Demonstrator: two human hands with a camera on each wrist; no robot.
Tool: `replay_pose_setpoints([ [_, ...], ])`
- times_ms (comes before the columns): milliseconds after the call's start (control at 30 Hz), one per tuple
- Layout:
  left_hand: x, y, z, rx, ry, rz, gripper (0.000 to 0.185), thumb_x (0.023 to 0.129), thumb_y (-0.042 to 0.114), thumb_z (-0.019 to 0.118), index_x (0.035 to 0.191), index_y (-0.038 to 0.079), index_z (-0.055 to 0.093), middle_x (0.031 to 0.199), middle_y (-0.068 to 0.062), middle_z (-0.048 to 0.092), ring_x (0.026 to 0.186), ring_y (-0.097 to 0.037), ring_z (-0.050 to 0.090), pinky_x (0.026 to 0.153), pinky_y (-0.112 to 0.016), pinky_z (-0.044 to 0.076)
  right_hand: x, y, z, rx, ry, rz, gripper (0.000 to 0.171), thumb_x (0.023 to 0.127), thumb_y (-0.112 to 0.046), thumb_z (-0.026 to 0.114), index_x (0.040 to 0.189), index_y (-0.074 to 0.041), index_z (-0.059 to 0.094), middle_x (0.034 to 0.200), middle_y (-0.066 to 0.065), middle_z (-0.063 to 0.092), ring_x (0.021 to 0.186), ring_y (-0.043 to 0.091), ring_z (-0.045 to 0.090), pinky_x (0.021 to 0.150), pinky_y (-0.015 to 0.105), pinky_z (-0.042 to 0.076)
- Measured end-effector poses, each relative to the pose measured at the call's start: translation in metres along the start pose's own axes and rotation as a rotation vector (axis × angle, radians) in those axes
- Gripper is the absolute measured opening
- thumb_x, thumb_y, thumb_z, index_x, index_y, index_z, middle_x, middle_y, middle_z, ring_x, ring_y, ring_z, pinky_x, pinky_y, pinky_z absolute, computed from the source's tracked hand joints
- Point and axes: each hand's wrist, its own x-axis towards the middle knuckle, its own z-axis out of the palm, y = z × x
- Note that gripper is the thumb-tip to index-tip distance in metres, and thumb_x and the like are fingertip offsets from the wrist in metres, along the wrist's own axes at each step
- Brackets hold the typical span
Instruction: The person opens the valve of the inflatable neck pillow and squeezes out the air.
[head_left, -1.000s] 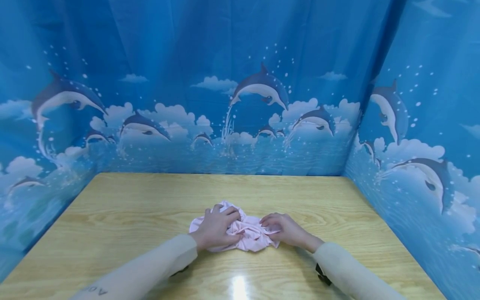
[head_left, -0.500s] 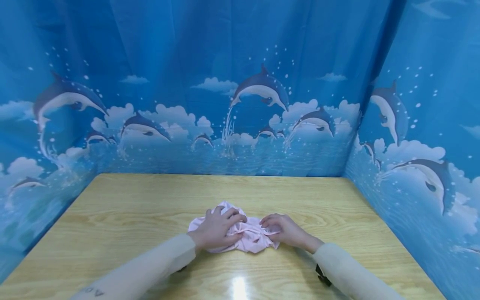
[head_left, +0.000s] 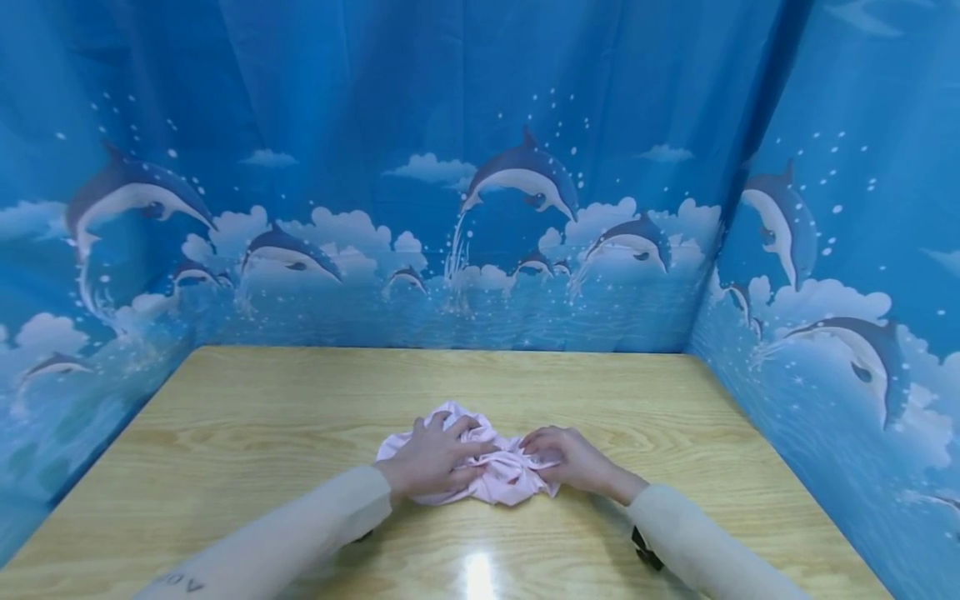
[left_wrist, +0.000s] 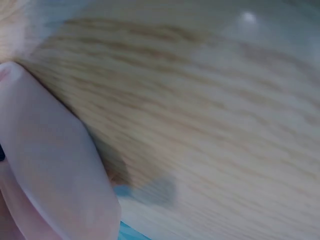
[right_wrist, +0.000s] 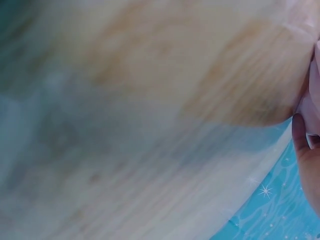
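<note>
A crumpled pale pink cloth point(head_left: 504, 483) lies on the wooden table in the head view, bunched into loose folds. From the left, my left hand point(head_left: 438, 458) rests over it with the fingers spread, the index finger reaching along a fold toward the middle. At the cloth's right end my right hand point(head_left: 573, 460) pinches the fabric between thumb and fingers. The left wrist view shows part of the pink cloth point(left_wrist: 55, 150) at its left edge. In the right wrist view, my right hand point(right_wrist: 307, 160) touches the cloth point(right_wrist: 311, 97) at the right edge.
The light wood table point(head_left: 300, 392) extends around the cloth on every side. Blue curtains with dolphins point(head_left: 360, 167) stand behind it and along both sides. A bright light reflection shows on the table's near part.
The left hand's index finger has stretched to the right and down across the cloth, and its other fingers have shifted slightly. The right hand stays in place.
</note>
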Motion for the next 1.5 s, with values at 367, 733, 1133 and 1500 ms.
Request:
replay_pose_setpoints([
  [367, -0.001, 0.003, -0.001, 0.039, 0.014, -0.014, 0.036, 0.093, 0.048, 0.039, 0.125, 0.038, 0.053, 0.139, -0.001, 0.040, 0.124, -0.043, 0.036, 0.088, -0.067, 0.033, 0.001, -0.003, -0.001, 0.006, -0.015, 0.028, 0.023, 0.076, -0.011, 0.070, 0.099, -0.009, 0.068, 0.108, 0.008, 0.065, 0.103, 0.027, 0.060, 0.088, 0.035, 0.048],
  [733, -0.001, 0.002, 0.001, -0.055, 0.002, -0.058, 0.055, 0.083, 0.069, 0.039, 0.127, 0.037, 0.052, 0.140, 0.001, 0.039, 0.126, -0.039, 0.034, 0.091, -0.067, 0.031, 0.002, -0.004, 0.001, 0.003, -0.012, 0.012, 0.025, 0.075, -0.010, 0.070, 0.100, -0.008, 0.068, 0.108, 0.008, 0.066, 0.102, 0.026, 0.060, 0.089, 0.035, 0.048],
  [1133, 0.002, 0.016, -0.001, -0.082, 0.054, -0.187, 0.079, 0.067, 0.085, 0.037, 0.126, 0.034, 0.051, 0.137, 0.000, 0.041, 0.123, -0.041, 0.036, 0.089, -0.068, 0.031, 0.002, -0.003, 0.002, 0.009, 0.004, 0.009, 0.023, 0.075, -0.010, 0.070, 0.098, -0.008, 0.068, 0.107, 0.009, 0.066, 0.101, 0.028, 0.060, 0.087, 0.035, 0.050],
  [1500, 0.011, 0.021, 0.005, -0.002, 0.121, -0.253, 0.054, 0.079, 0.069, 0.043, 0.116, 0.033, 0.059, 0.128, -0.001, 0.049, 0.111, -0.040, 0.046, 0.082, -0.065, 0.037, 0.003, -0.004, 0.002, 0.010, 0.015, 0.039, 0.023, 0.074, -0.008, 0.070, 0.097, -0.008, 0.068, 0.107, 0.009, 0.066, 0.102, 0.029, 0.060, 0.091, 0.044, 0.047],
])
